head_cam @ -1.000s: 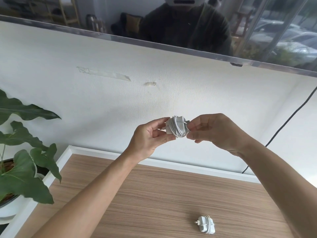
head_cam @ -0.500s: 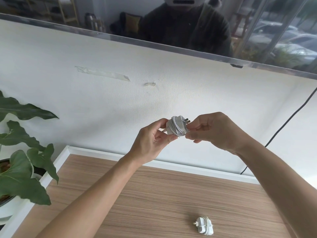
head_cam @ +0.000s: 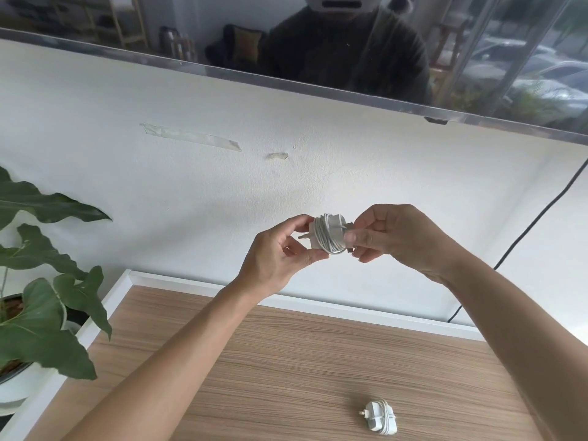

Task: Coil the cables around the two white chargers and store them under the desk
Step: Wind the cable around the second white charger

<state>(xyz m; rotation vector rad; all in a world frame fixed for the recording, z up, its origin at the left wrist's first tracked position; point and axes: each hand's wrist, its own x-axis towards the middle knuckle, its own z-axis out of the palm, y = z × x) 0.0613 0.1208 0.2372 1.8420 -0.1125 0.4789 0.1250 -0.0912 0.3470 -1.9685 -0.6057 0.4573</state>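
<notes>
A white charger (head_cam: 328, 233) with its white cable wound around it is held in the air in front of the wall, above the desk. My left hand (head_cam: 280, 253) pinches its plug end between thumb and fingers. My right hand (head_cam: 394, 238) pinches the cable's end at the charger's right side, where a small connector tip shows. A second white charger (head_cam: 380, 421), also wrapped in its cable, lies on the wooden desk top (head_cam: 286, 377) near the front right, apart from both hands.
A potted plant (head_cam: 41, 297) with broad green leaves stands off the desk's left edge. A black cable (head_cam: 525, 237) runs down the wall at right. A glossy dark panel (head_cam: 318, 49) hangs above. The desk has a white rim (head_cam: 286, 296).
The charger has been turned a little in my hands, with its plug pins now facing left toward my left hand. My right hand has closed in on the cable's end.
</notes>
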